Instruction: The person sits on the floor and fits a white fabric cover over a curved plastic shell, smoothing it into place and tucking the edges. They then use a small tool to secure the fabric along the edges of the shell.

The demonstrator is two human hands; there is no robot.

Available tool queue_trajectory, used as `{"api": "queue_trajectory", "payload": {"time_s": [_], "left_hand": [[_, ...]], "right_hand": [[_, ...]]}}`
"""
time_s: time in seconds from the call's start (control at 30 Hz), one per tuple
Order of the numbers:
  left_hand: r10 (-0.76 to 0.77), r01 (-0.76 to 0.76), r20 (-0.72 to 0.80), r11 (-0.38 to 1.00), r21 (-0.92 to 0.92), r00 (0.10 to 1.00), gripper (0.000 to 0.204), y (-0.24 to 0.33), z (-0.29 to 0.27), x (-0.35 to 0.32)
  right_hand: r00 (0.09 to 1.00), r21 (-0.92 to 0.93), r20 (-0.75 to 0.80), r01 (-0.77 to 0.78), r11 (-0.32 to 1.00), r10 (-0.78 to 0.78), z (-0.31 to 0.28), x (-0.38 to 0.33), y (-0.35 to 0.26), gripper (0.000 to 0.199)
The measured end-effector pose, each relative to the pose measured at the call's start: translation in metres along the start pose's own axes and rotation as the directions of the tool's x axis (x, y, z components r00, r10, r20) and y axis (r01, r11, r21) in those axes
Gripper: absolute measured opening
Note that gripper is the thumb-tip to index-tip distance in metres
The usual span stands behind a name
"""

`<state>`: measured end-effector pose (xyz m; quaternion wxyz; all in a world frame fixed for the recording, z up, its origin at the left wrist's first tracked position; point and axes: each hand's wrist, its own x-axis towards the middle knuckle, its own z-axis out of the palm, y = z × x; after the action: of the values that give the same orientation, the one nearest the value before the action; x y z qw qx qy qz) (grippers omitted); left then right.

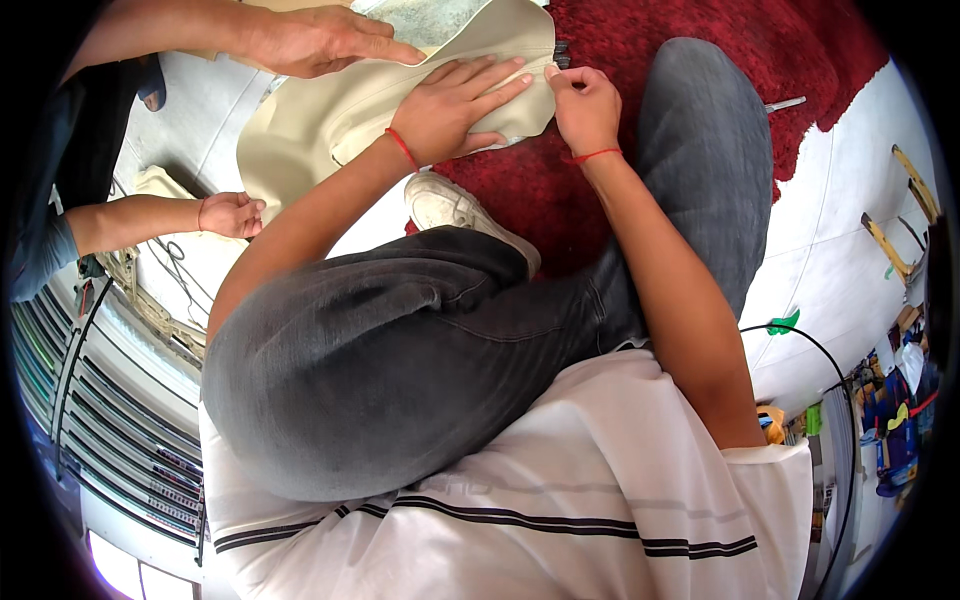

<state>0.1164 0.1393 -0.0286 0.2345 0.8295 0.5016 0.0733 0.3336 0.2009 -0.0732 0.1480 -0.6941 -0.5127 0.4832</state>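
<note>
A beige leather-like cover (300, 130) with a stitched seam is spread over the red rug's left part, its upper edge curling up. My left hand (455, 110) lies flat on it with fingers stretched and spread. At the cover's right edge, my right hand (588, 105) is closed in a pinch on that edge. A small dark ridged piece (561, 55) shows just above my right fingertips; its kind I cannot make out. Another person's hand (320, 42) rests at the cover's upper edge, and that person's other hand (232, 214) grips its lower left corner.
The shaggy red rug (700, 30) spreads beneath and beyond my legs over a white floor (830, 230). A metal tool (786, 104) lies by my right knee. Beige trim and loose cord (172, 262) lie at left. Wooden-handled tools (888, 248) and a green scrap (783, 322) are at right.
</note>
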Motion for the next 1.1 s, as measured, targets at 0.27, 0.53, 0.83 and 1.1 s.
{"api": "queue_trajectory", "payload": {"time_s": [0.27, 0.53, 0.83, 1.1], "left_hand": [[-0.167, 0.121, -0.184, 0.963, -0.240, 0.969, 0.053, 0.000, 0.012, 0.012], [-0.750, 0.629, -0.021, 0.569, -0.529, 0.661, 0.033, 0.020, 0.017, 0.046], [-0.726, 0.620, 0.029, 0.565, -0.545, 0.687, 0.042, 0.011, 0.021, 0.056], [-0.730, 0.653, -0.060, 0.641, -0.403, 0.681, 0.044, 0.017, 0.025, 0.067]], "right_hand": [[0.995, 0.114, 0.095, 0.021, 0.993, -0.032, -0.003, 0.008, 0.016, 0.031], [0.969, 0.268, 0.210, -0.182, 0.946, 0.127, -0.009, 0.002, 0.010, 0.032], [0.997, 0.233, 0.080, -0.031, 0.972, 0.012, 0.001, 0.002, 0.014, 0.030], [0.994, 0.245, 0.082, -0.093, 0.965, 0.075, 0.001, -0.006, 0.017, 0.032]]}}
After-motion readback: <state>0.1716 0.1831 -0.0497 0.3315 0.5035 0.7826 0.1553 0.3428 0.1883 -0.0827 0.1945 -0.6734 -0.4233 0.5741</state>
